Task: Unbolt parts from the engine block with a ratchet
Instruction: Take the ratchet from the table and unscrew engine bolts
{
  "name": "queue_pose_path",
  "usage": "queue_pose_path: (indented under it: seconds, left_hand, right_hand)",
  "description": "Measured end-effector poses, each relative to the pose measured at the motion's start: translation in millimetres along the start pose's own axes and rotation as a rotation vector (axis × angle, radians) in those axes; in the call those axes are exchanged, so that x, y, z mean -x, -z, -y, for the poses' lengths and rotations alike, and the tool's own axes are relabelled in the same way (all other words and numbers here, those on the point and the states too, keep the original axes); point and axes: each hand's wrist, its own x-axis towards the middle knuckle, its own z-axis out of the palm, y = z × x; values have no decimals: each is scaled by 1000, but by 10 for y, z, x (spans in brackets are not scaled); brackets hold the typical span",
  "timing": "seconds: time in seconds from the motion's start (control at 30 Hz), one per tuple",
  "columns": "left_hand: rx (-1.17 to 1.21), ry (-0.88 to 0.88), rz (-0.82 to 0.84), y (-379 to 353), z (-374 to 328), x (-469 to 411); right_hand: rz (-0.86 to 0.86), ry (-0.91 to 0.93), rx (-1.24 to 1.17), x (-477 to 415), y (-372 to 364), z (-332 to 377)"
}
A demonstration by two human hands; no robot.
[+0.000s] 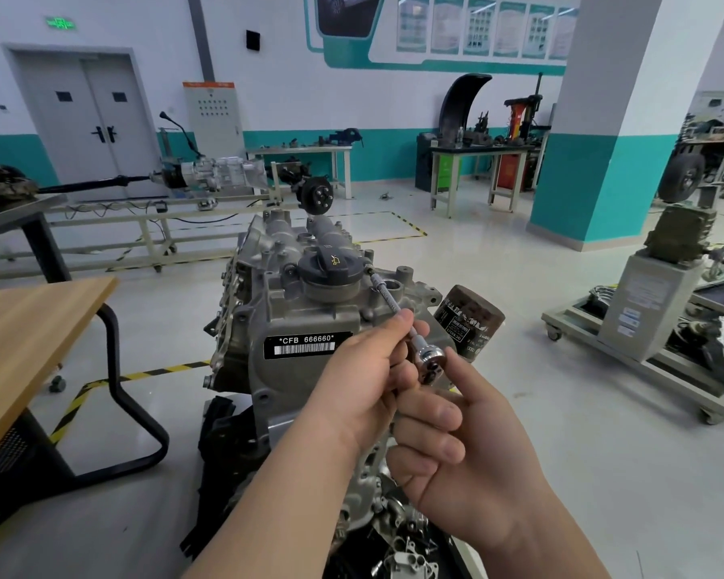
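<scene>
A grey aluminium engine block (276, 311) stands in the middle, with a black oil filler cap (331, 265) on top and a white-on-black "CFB 666660" label on its front. A chrome ratchet (429, 359) with a long thin extension (387, 296) reaches up to a bolt just right of the cap. My left hand (364, 382) pinches the extension near the ratchet head. My right hand (465, 445) curls around the ratchet handle below the head; the handle itself is hidden.
A dark oil filter (469, 323) sticks out of the engine's right side. A wooden table (30, 336) with a black tube frame stands at the left. A wheeled stand with machinery (644, 311) sits to the right. Loose engine parts (402, 549) lie below my hands.
</scene>
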Motion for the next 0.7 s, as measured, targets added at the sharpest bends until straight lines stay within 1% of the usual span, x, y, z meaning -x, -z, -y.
queue_pose_path:
  seconds: [0.07,0.17,0.23,0.33,0.4,0.5,0.6,0.67,0.7]
  left_hand:
    - [10,5,-11,-19,8,2]
    - [29,-3,-25,-52,27,-14]
    - [12,-19,-33,-57,43,-33]
    - [10,-24,-25,-54,43,-37]
    - [20,-17,-19,-45,37,-37]
    - [17,-11,-19,-46,32,-41]
    - [13,-23,-26,-63,42,-41]
    - [13,-30,-23,-68,50,-43]
    - [17,-28,-19,-69,51,-39]
  right_hand:
    - [-65,35,76,-11,10,18]
    - [-204,105,320,-35,40,50]
    - [-300,194,522,-49,72,73]
    - [-418,338,917,-45,91,121]
    - [-473,386,1152,-16,54,168]
    - [-543,465,1419,23,-13,229]
    - [-640,623,1682,21,-90,225]
    - [-715,669,1916,7,-118,197]
    - [-723,680,1995,0,-117,187]
